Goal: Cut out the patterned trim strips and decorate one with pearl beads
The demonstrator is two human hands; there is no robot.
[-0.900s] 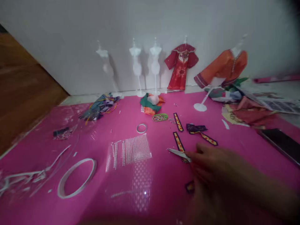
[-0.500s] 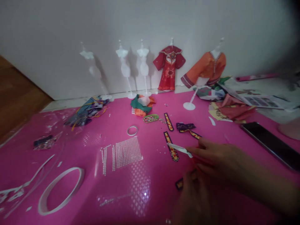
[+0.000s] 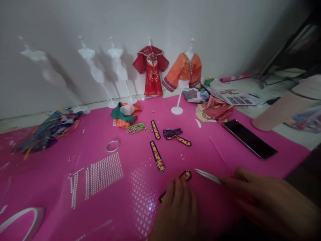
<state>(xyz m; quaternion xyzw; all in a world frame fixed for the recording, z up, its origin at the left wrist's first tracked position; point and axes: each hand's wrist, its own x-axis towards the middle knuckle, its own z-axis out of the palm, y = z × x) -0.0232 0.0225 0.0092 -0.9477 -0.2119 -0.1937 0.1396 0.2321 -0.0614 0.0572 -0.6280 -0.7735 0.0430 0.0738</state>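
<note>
My left hand (image 3: 177,211) lies at the bottom centre with its fingers flat on a dark patterned fabric strip (image 3: 186,174), pinning it to the pink mat (image 3: 75,140). My right hand (image 3: 260,201) is closed round a slim white pointed tool (image 3: 207,175) whose tip points left toward that strip. Three more patterned strips lie beyond: one long strip (image 3: 157,160), a shorter strip (image 3: 155,129) and a crossed pair (image 3: 177,136).
A rhinestone sheet (image 3: 99,174), small tape ring (image 3: 112,145), large tape ring (image 3: 20,221) and bead oval (image 3: 135,128) lie left. A phone (image 3: 249,139) lies right. Mannequin stands with a red dress (image 3: 150,72) and an orange jacket (image 3: 184,70) line the wall, beside fabric piles (image 3: 125,113).
The view has swung right. My right hand with the white tool moved down and right, away from the long strip. My left hand came forward onto the near strip.
</note>
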